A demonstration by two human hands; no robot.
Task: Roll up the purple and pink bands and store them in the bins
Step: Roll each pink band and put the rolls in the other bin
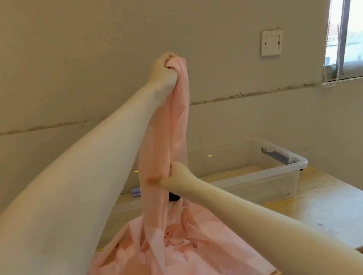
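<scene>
Both hands are on the pink band (181, 123) in the head view. With my left hand (164, 73) I hold its top end high in front of the wall, the fingers curled tight into a fist around the bunched material. Lower down, my right hand (175, 175) grips the hanging part from the side, thumb and fingers closed around it, just in front of the clear bin (292, 170). Below my right hand the band falls to the wooden table (333, 208), where most of it lies in a loose, crumpled heap near me. I judge that the rolling of this band is not begun: it is only lifted and stretched, with no roll anywhere. A small purple thing (136, 191) lies on the table by the bin, partly hidden behind the pink band; it may be the purple band, but I cannot tell, nor whether it is rolled. So at least 1 band remains to roll and store.
</scene>
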